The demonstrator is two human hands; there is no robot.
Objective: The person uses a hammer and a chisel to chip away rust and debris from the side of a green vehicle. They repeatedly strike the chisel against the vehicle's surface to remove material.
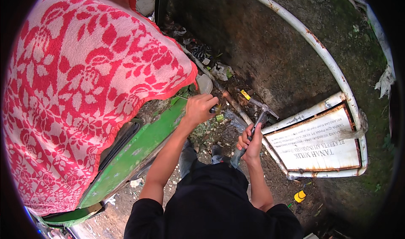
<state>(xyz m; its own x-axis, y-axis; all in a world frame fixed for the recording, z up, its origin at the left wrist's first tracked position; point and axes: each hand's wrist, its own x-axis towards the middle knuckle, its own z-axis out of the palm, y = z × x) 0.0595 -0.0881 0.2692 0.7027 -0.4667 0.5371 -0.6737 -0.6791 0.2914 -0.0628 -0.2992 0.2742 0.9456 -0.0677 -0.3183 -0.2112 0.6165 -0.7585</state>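
Note:
My left hand is closed round a screwdriver. Its dark and yellowish handle end shows at the fingers, and its thin shaft points left toward the green panel. Beside the white-framed sign, my right hand grips a hammer by its dark handle. The metal head is uppermost, tilted, and apart from the screwdriver. Whether the screwdriver's tip touches the panel, I cannot tell.
A red and pink floral blanket covers much of the left side. A rusty white pipe frame holds a sign at the right, before a dark mossy wall. Litter and a yellow object lie on the soil.

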